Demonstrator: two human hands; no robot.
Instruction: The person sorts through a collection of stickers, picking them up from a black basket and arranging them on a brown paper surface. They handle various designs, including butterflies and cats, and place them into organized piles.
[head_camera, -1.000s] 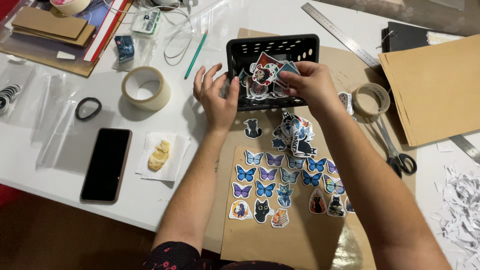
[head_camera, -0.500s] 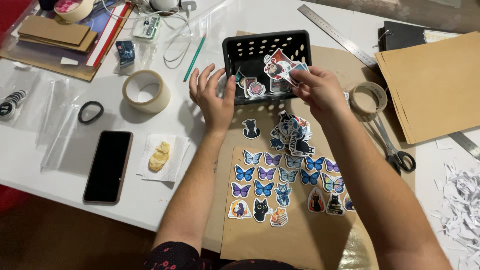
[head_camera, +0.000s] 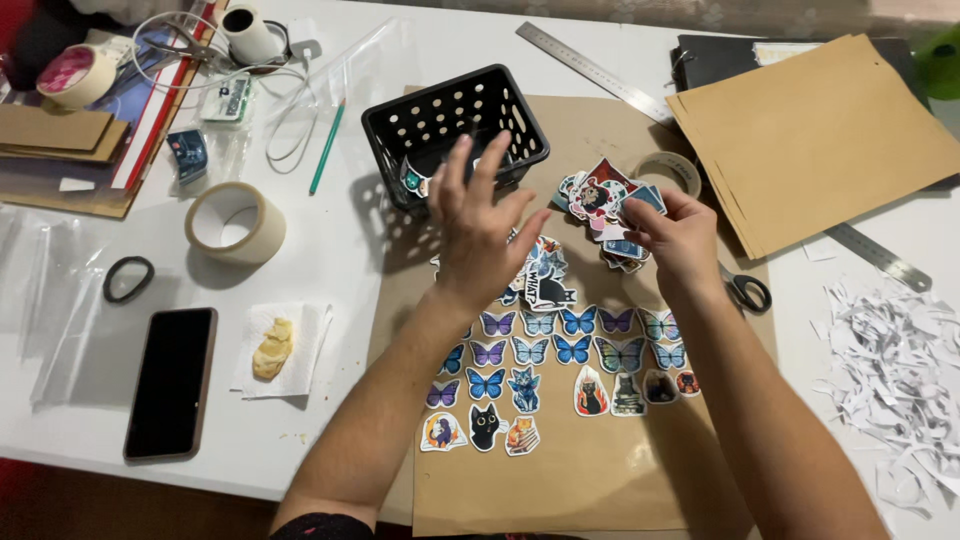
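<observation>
My right hand (head_camera: 672, 232) grips a fanned bunch of colourful stickers (head_camera: 600, 196) just right of a black perforated plastic basket (head_camera: 455, 118). In front of the basket's near wall hovers my left hand (head_camera: 478, 225), fingers spread and holding nothing. Under both hands lies a brown paper sheet (head_camera: 570, 470). A small heap of stickers (head_camera: 540, 272) sits on it. Below the heap, rows of butterfly stickers (head_camera: 560, 348) and cat stickers (head_camera: 500, 425) are laid out flat.
A roll of clear tape (head_camera: 236, 222), a black phone (head_camera: 170, 382), a black hair tie (head_camera: 128, 279) and a tissue with a yellowish lump (head_camera: 274, 348) lie left. Right: brown envelopes (head_camera: 815, 130), scissors (head_camera: 745, 290), steel rulers (head_camera: 590, 68), shredded paper (head_camera: 900, 370).
My right hand has lifted a bunch of stickers out of the basket and moved right of it. My left hand shifted rightward in front of the basket.
</observation>
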